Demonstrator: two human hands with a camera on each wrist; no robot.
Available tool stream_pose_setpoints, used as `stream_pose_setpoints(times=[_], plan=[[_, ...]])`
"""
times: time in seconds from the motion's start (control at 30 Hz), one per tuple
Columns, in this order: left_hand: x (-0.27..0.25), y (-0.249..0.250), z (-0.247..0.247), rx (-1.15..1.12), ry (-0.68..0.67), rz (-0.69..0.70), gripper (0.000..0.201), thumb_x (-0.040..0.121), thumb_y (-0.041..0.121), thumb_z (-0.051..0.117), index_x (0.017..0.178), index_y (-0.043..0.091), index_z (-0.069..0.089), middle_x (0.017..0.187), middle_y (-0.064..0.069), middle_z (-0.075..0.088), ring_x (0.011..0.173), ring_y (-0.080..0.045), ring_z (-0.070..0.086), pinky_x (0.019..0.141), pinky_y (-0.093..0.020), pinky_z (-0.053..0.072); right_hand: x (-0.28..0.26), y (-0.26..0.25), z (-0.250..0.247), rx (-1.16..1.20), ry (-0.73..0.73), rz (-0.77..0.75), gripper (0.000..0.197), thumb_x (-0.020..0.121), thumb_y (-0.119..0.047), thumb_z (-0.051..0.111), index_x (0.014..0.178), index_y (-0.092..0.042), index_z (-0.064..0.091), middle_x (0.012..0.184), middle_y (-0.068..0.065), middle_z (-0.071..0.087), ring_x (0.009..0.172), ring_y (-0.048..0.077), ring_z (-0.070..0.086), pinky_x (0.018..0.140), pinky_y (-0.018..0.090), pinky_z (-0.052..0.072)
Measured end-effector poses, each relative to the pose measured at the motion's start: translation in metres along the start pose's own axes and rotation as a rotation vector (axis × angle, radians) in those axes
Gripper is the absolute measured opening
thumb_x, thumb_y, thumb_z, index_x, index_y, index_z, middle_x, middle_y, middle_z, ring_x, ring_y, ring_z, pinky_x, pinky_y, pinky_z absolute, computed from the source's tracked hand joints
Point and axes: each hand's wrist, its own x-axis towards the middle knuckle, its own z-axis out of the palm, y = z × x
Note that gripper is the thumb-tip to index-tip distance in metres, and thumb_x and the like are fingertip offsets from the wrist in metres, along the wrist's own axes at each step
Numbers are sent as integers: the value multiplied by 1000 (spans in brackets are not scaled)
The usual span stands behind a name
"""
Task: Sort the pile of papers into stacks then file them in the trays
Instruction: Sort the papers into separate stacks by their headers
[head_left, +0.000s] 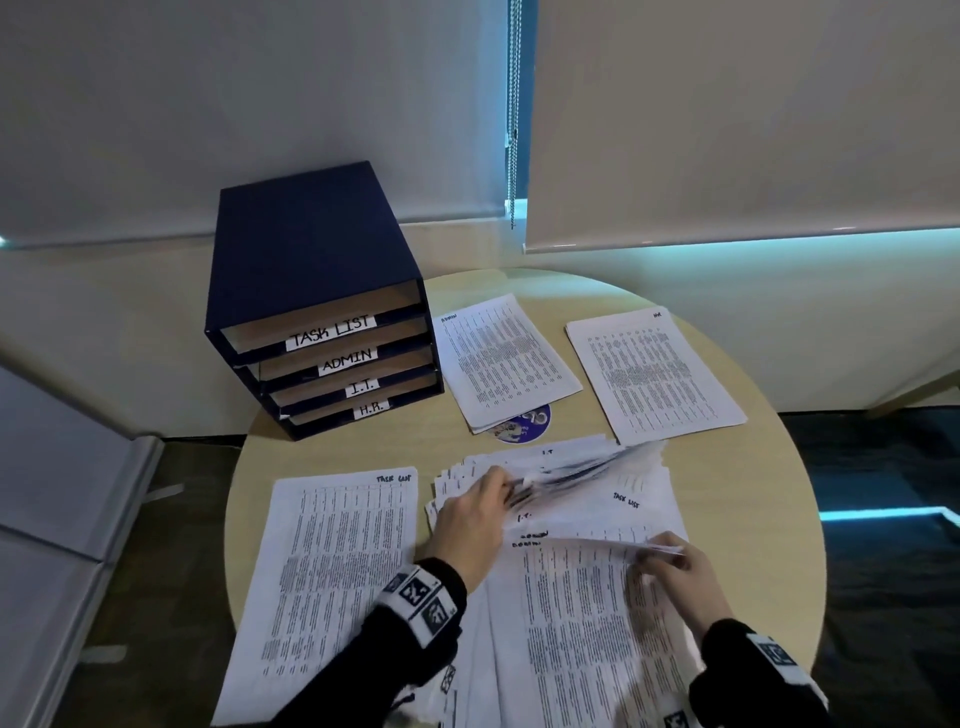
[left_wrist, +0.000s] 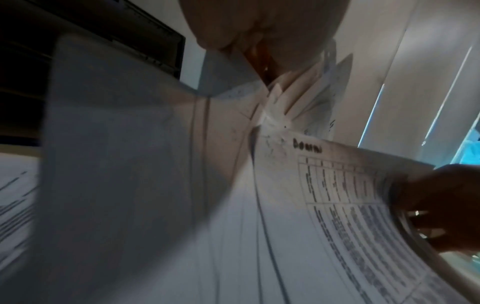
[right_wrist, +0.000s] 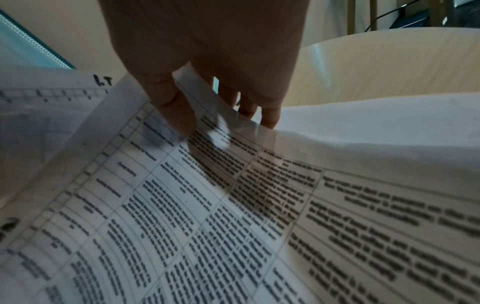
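Lower centre of the head view: unsorted pile of papers (head_left: 566, 597) fanned loose across the near half of the round table (head_left: 769, 467), top corners hand-marked "I.T.", "TASK LIST", "ADMIN". Left hand (head_left: 470, 512) at the pile's upper left, fingers curled round a lifted sheaf of upper sheets, edges splayed and blurred. Right hand (head_left: 675, 564) at the pile's right edge, thumb over and fingers under the raised corner of an "ADMIN" sheet (head_left: 576, 587); pinch confirmed in the right wrist view, fingertips (right_wrist: 270, 117) just behind the paper's rim. Sorted stacks already laid out: task-list stack (head_left: 337, 571) at lower left, admin stack (head_left: 506, 358) right of the tray unit, H.R. stack (head_left: 654, 371) further right. Dark blue tray unit (head_left: 317, 291) at upper left of the table, four open slots labelled TASK LIST, ADMIN, I.T., H.R. Likely handling: thin, light, floppy sheets, slick against one another, prone to drag a neighbour along or slide off the fan; best taken at a free corner or short edge, one at a time, with the rest pinned flat. Room to move: bare tabletop to the far right, pile overhanging the near rim, a round blue disc (head_left: 527, 423) half under the admin stack, narrow gaps between stacks.
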Motion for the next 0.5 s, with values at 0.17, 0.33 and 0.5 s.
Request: stream_pose_setpoints(times=[0.17,0.33,0.5], plan=[[-4,8,-17,-102,119,7,19,102,22,28,108,11,42,69,1,54,45,-15,48,38,-21,38,-3,-10,0,-5,-8,-28,11,74,9,62,68,4,54,57,4,49,58,16,40,58,29,27],[8,10,-35,-174,269,5,16,102,16,33,103,6,45,62,9,40,41,-6,35,35,-17,31,0,-11,1,-16,0,10,14,76,9,62,68,-2,59,60,5,58,64,20,49,64,30,33],[34,19,-88,-56,583,235,19,102,28,27,98,14,39,60,10,37,41,11,23,31,-8,26,-6,-16,2,56,-7,8,9,77,13,61,72,7,59,64,10,59,66,21,48,62,30,33]])
